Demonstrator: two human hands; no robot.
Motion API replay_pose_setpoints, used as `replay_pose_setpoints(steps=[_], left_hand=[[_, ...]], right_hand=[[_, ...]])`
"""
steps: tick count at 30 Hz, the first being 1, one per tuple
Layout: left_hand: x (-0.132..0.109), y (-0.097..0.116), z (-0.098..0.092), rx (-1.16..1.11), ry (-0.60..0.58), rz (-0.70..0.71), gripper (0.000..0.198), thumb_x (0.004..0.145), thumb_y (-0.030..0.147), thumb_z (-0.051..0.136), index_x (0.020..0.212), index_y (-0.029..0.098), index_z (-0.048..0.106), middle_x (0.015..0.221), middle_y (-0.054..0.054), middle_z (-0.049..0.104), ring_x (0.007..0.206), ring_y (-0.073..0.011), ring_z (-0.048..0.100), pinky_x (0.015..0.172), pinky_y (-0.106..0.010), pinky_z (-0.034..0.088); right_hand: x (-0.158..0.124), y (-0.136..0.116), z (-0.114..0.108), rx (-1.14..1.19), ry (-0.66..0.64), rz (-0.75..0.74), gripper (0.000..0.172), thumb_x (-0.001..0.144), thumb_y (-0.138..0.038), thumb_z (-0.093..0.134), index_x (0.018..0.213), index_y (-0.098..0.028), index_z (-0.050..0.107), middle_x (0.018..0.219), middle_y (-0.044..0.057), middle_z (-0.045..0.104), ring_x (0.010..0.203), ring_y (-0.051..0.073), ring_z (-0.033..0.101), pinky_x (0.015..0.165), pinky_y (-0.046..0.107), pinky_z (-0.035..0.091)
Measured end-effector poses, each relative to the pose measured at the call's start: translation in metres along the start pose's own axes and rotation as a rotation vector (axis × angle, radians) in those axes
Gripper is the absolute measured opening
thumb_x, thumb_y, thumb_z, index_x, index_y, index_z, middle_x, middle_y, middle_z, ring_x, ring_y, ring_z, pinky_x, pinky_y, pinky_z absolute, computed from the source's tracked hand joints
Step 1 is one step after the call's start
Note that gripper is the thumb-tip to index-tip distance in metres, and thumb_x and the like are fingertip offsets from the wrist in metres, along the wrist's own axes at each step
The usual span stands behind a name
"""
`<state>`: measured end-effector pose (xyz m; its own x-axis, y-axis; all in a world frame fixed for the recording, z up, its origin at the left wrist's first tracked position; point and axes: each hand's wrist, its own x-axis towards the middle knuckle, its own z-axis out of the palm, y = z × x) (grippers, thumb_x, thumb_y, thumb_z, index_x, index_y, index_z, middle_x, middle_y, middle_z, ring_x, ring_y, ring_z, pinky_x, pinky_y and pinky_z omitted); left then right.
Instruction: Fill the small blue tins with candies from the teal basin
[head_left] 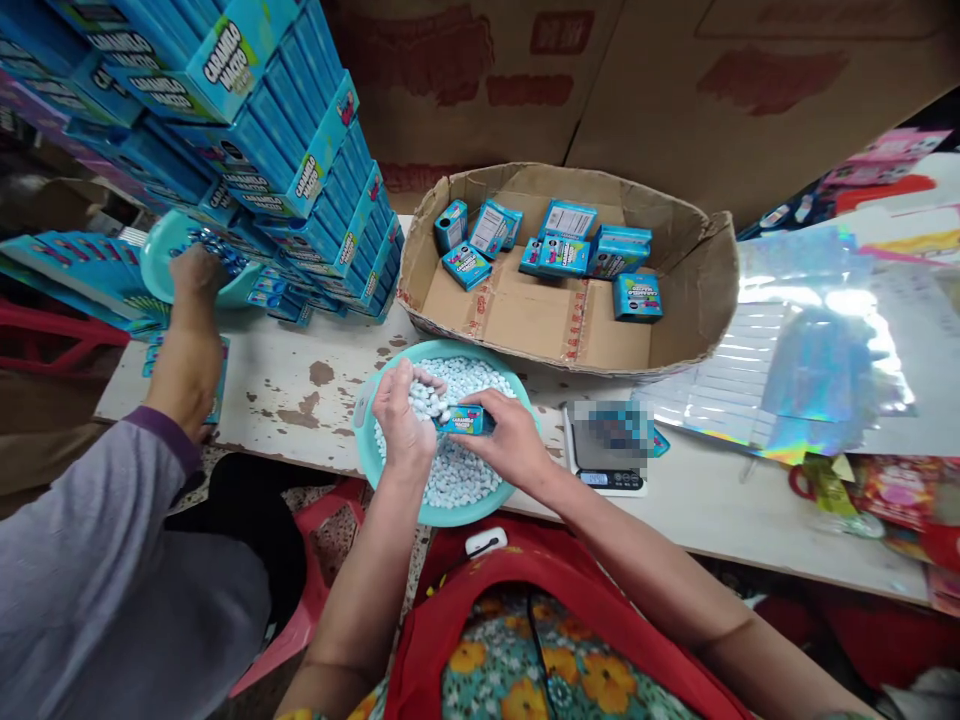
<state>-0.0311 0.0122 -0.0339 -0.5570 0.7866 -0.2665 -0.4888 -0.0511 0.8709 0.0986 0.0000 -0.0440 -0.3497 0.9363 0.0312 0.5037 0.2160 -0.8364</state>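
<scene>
A teal bowl (367,440) full of small pale blue-white candies (461,475) sits at the table's near edge. My right hand (510,435) grips a small blue candy box (463,419) above the bowl, lying sideways with its open end to the left. My left hand (401,415) is cupped around a handful of the candies (427,400) right at the box's opening. Both hands hover over the bowl's middle.
A cut-down cardboard tray (697,300) behind the bowl holds several blue boxes. A small scale (607,450) sits right of the bowl. Stacked blue cartons (285,150) rise at left. A co-worker's hand (196,280) reaches into another teal bowl (161,255). Holographic sheets (810,370) lie at right.
</scene>
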Motion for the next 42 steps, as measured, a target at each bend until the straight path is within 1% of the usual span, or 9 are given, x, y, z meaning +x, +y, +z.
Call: replay_pose_setpoints(steps=[15,20,24,29,32,35,37,39,42], left_hand=[[-0.001,-0.007,-0.002,0.069,0.013,0.044,0.034,0.077,0.043,0.065,0.067,0.016,0.046,0.057,0.004,0.046,0.051,-0.0085,0.050,0.050,-0.023,0.044],[0.000,-0.007,-0.002,0.149,-0.004,0.042,0.038,0.076,0.046,0.065,0.065,0.016,0.045,0.056,0.004,0.045,0.043,-0.0055,0.043,0.037,-0.018,0.030],[0.002,-0.004,-0.003,0.146,-0.006,0.068,0.038,0.076,0.049,0.064,0.069,0.017,0.046,0.055,0.005,0.044,0.041,-0.0043,0.040,0.035,-0.017,0.026],[0.002,-0.013,-0.002,0.239,0.001,0.016,0.037,0.074,0.045,0.067,0.065,0.016,0.046,0.049,0.007,0.041,0.037,-0.0040,0.036,0.033,-0.016,0.024],[-0.003,-0.003,-0.002,0.240,-0.072,-0.022,0.034,0.071,0.039,0.072,0.066,0.016,0.048,0.050,0.006,0.043,0.038,-0.0042,0.037,0.031,-0.016,0.023],[0.002,0.016,-0.010,0.097,-0.164,-0.153,0.030,0.074,0.037,0.069,0.068,0.016,0.048,0.052,0.006,0.042,0.040,-0.0044,0.037,0.031,-0.014,0.025],[0.012,0.019,-0.019,0.002,-0.110,-0.241,0.029,0.081,0.039,0.061,0.069,0.017,0.047,0.057,0.003,0.047,0.047,-0.0069,0.045,0.035,-0.015,0.034],[0.022,0.010,-0.030,0.035,-0.002,-0.386,0.027,0.086,0.038,0.053,0.069,0.017,0.047,0.062,0.001,0.052,0.053,-0.0097,0.050,0.039,-0.018,0.040],[0.025,-0.018,-0.045,0.174,-0.001,-0.713,0.019,0.087,0.028,0.049,0.073,0.017,0.048,0.059,0.001,0.047,0.042,-0.0073,0.040,0.032,-0.016,0.031]], right_hand=[[-0.001,-0.002,0.009,-0.005,0.046,0.044,0.033,0.066,-0.028,0.077,0.095,-0.021,0.062,0.092,0.003,0.065,0.088,0.021,0.060,0.078,0.033,0.043],[-0.002,-0.001,0.014,0.046,0.009,0.072,0.027,0.067,-0.023,0.074,0.091,-0.021,0.063,0.088,0.001,0.065,0.084,0.019,0.060,0.075,0.030,0.044],[-0.004,-0.002,0.010,0.087,0.063,0.055,0.031,0.067,-0.025,0.074,0.095,-0.022,0.062,0.093,0.002,0.065,0.088,0.020,0.060,0.078,0.031,0.044],[0.001,0.005,0.020,0.070,0.052,0.108,0.028,0.067,-0.022,0.073,0.093,-0.021,0.063,0.091,0.002,0.065,0.088,0.019,0.060,0.079,0.030,0.044],[-0.002,0.012,0.025,0.118,0.022,0.067,0.031,0.068,-0.025,0.074,0.096,-0.021,0.063,0.093,0.001,0.064,0.090,0.018,0.060,0.081,0.029,0.044],[-0.012,0.018,0.019,0.236,0.037,0.049,0.034,0.069,-0.029,0.076,0.099,-0.021,0.062,0.095,0.001,0.063,0.090,0.016,0.060,0.081,0.027,0.046],[-0.024,0.021,0.009,0.310,0.077,0.046,0.036,0.069,-0.032,0.076,0.099,-0.020,0.062,0.096,0.001,0.063,0.091,0.015,0.060,0.083,0.026,0.046],[-0.039,0.023,-0.007,0.366,0.117,0.052,0.037,0.067,-0.034,0.077,0.099,-0.020,0.062,0.096,0.002,0.064,0.092,0.015,0.061,0.084,0.026,0.047],[-0.071,0.028,-0.045,0.431,0.174,0.093,0.038,0.065,-0.035,0.079,0.097,-0.020,0.063,0.097,0.003,0.065,0.092,0.016,0.062,0.086,0.028,0.049]])
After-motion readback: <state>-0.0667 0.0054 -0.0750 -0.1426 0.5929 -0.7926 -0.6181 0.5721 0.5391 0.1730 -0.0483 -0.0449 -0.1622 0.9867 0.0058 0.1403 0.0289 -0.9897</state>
